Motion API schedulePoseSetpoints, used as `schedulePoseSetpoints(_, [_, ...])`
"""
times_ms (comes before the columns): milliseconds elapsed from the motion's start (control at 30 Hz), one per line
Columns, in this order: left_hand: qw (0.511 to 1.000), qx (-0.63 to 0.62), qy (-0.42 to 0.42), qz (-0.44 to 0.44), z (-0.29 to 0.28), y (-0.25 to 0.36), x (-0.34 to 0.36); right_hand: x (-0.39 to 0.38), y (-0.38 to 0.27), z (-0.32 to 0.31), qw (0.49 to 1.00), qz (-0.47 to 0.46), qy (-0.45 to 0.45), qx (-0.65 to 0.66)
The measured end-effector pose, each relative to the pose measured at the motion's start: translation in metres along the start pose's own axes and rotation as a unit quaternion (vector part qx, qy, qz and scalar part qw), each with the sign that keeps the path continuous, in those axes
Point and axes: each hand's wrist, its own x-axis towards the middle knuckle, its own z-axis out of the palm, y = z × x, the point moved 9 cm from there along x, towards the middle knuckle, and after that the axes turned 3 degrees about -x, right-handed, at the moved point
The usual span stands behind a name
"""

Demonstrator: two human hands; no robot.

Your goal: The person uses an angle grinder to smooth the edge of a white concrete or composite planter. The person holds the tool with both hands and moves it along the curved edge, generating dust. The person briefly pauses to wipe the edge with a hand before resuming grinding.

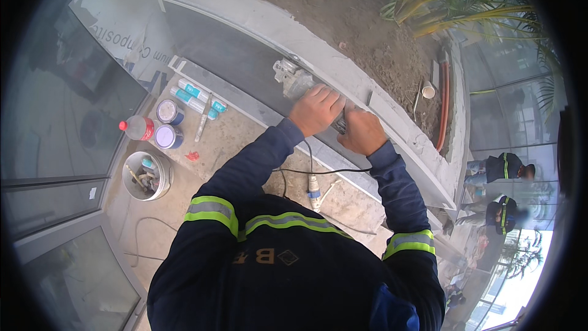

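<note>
Both my hands are closed around a dust-covered corded power tool (296, 81), held along the upper edge of a dark grey wall panel (239, 46) below the planter's white rim. My left hand (317, 109) wraps the body just behind the pale front end. Farther back and to the right, my right hand (364, 131) grips the rear part. My fingers cover much of the tool, so its exact kind and any blade are hard to make out. Below my hands a black cable (310, 156) hangs near a white-and-blue plug connector (314, 187).
On the ledge at left are white-and-teal tubes (190, 92), two tins (168, 136), a long flat-bladed tool (203, 124) and a red-capped bottle (138, 127). A white bucket (147, 175) holds tools. Soil and a palm (447, 0) fill the planter. Two people (505, 168) stand far right.
</note>
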Motion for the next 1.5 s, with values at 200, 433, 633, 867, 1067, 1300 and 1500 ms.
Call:
schedulePoseSetpoints(200, [0.999,-0.007,-0.023,-0.022,0.004,-0.038,-0.009,0.036,-0.008,0.011,1.000,-0.015,0.015,0.012])
schedulePoseSetpoints(433, [0.999,-0.006,-0.026,-0.018,-0.005,-0.043,-0.006,0.042,-0.011,0.010,1.000,0.008,0.023,0.007])
schedulePoseSetpoints(633, [1.000,-0.012,-0.014,0.011,0.001,0.015,0.002,-0.020,0.002,-0.005,0.999,0.048,0.001,0.012])
schedulePoseSetpoints(867, [1.000,-0.012,-0.004,0.005,0.005,0.015,0.000,-0.017,0.007,0.001,0.999,0.011,0.029,0.021])
schedulePoseSetpoints(1067, [1.000,0.002,-0.009,-0.002,0.001,-0.007,0.000,0.006,-0.002,0.000,1.000,0.002,0.010,0.011])
schedulePoseSetpoints(1300, [1.000,-0.005,-0.026,-0.002,-0.005,-0.046,-0.003,0.048,-0.007,0.015,0.998,-0.021,0.046,0.024])
schedulePoseSetpoints(1500, [1.000,-0.014,-0.019,0.008,-0.005,-0.012,0.005,0.010,-0.002,-0.001,0.999,0.007,0.042,0.027])
